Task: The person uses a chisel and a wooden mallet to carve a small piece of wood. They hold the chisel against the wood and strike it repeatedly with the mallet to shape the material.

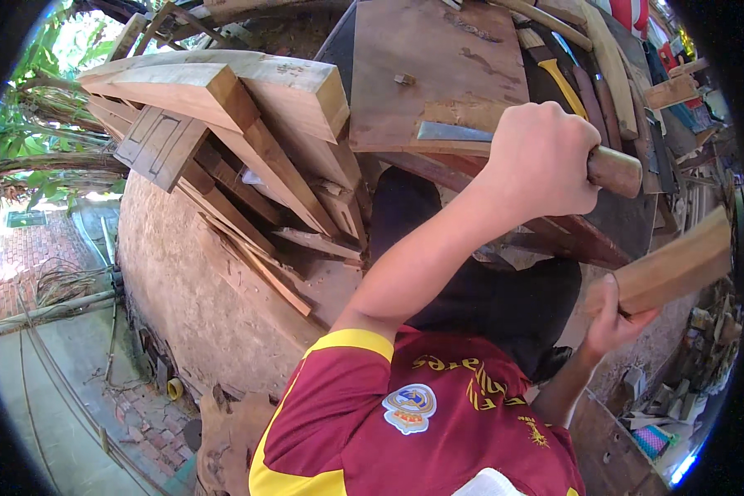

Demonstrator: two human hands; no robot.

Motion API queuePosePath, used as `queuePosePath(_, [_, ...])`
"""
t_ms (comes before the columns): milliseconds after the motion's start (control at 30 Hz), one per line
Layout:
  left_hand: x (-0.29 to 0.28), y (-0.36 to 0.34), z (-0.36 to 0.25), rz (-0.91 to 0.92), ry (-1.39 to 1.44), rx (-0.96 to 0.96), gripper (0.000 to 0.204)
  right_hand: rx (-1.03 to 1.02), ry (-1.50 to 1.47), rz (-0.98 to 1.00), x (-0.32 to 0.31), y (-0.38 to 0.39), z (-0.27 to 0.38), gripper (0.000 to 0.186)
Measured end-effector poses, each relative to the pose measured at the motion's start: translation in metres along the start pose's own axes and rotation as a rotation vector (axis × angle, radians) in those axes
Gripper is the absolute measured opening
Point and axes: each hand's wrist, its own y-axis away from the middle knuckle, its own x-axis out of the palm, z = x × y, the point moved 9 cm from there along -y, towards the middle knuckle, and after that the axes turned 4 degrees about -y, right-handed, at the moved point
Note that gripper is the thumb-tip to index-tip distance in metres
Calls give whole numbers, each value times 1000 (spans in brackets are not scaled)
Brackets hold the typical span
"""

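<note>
My left hand [546,157] is wrapped round the wooden handle [616,172] of a chisel. The chisel's flat steel blade [455,131] points left, over the near edge of a brown wooden board [438,50]. Lower right, my right hand [616,322] grips a thick wooden block [678,264], smeared by motion and apart from the chisel's handle end. On the board a small wood cube [404,79] lies beyond the blade.
Several hand tools, one with a yellow handle [564,87], lie at the board's right. Long timber beams [289,83] lean at the left, with a small panelled wood piece [159,145] on them. Wood scraps [694,339] are heaped at the far right.
</note>
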Motion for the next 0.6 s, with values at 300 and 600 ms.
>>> queuePosePath(300, [-9,-6,5,-56,-17,-59,13,14,-152,-261,-23,-54,41,79])
queuePosePath(600, [-7,-4,13,-47,-117,-87,16,-160,118,278,52,-55,35,71])
